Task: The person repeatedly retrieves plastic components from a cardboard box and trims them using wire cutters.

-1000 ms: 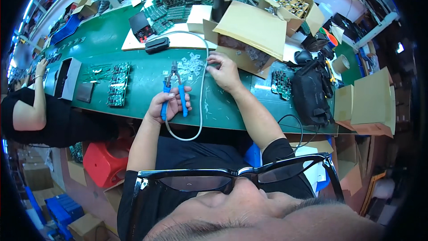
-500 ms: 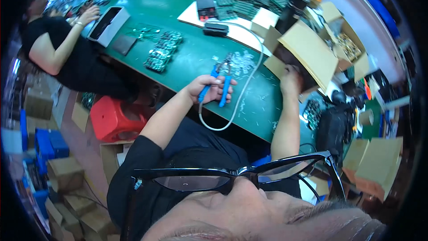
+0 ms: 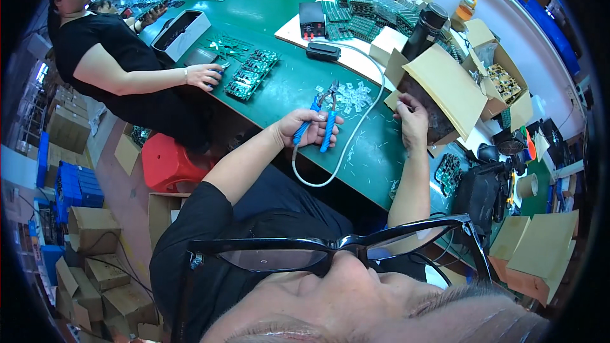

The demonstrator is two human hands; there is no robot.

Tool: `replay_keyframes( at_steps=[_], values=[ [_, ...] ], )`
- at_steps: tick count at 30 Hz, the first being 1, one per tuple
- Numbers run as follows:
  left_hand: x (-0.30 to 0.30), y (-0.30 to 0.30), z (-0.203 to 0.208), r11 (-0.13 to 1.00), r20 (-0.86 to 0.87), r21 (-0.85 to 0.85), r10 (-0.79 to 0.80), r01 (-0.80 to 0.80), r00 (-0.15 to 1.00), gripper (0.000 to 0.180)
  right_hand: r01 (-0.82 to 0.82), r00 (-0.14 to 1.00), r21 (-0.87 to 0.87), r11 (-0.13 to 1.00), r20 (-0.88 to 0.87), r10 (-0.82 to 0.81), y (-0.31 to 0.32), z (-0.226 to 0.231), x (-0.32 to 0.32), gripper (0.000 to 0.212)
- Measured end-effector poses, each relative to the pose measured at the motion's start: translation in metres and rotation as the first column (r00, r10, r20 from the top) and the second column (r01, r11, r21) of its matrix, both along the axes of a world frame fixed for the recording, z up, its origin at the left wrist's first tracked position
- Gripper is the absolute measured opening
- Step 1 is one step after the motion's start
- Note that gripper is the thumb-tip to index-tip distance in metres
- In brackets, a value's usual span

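My left hand (image 3: 310, 128) is wrapped round blue-handled pliers (image 3: 329, 124), their jaws parted and pointing away from me. A pale cable (image 3: 345, 152) runs from the handles to a small black power box (image 3: 312, 20). Just beyond the jaws lies a loose pile of small clear plastic pieces (image 3: 354, 95). My right hand (image 3: 413, 121) is at the mouth of an open cardboard box (image 3: 445, 79), its thumb and fingers pinched together; whatever they hold is too small to make out. The box's inside is mostly in shadow.
A co-worker's hand (image 3: 204, 76) rests left of a batch of green circuit boards (image 3: 252, 75). Stacked boards (image 3: 362, 13), a black bottle (image 3: 426, 25) and a box of small parts (image 3: 502, 82) stand at the back. A red stool (image 3: 168, 164) is on the floor at left.
My right hand has drawn back out of the cardboard box to its mouth. The co-worker has reached a hand toward the circuit boards. My left hand keeps the pliers; the view has shifted slightly.
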State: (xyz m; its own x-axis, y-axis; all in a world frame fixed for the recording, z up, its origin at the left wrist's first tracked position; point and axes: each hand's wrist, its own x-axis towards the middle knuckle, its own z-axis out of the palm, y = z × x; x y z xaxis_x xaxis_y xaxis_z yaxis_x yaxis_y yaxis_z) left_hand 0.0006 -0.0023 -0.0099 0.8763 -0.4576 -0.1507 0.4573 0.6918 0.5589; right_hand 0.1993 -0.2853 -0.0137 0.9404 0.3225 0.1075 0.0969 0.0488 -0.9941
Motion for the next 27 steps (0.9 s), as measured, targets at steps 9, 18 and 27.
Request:
replay_keyframes(
  at_steps=[9,18,27],
  values=[
    [-0.005,-0.029,0.054,0.668,0.014,0.743,0.048,-0.042,0.999,0.047,-0.227,0.899,0.436,0.871,-0.250,0.359,0.028,0.023,-0.050,0.023],
    [-0.004,-0.028,0.064,0.390,0.155,0.918,-0.168,-0.079,0.973,0.043,-0.208,0.868,0.517,0.831,-0.294,0.401,0.028,0.029,-0.055,0.029],
    [-0.002,-0.036,0.081,0.384,0.096,0.923,-0.209,-0.009,0.973,0.056,-0.218,0.883,0.495,0.842,-0.267,0.385,0.025,0.035,-0.061,0.016]
  ],
)
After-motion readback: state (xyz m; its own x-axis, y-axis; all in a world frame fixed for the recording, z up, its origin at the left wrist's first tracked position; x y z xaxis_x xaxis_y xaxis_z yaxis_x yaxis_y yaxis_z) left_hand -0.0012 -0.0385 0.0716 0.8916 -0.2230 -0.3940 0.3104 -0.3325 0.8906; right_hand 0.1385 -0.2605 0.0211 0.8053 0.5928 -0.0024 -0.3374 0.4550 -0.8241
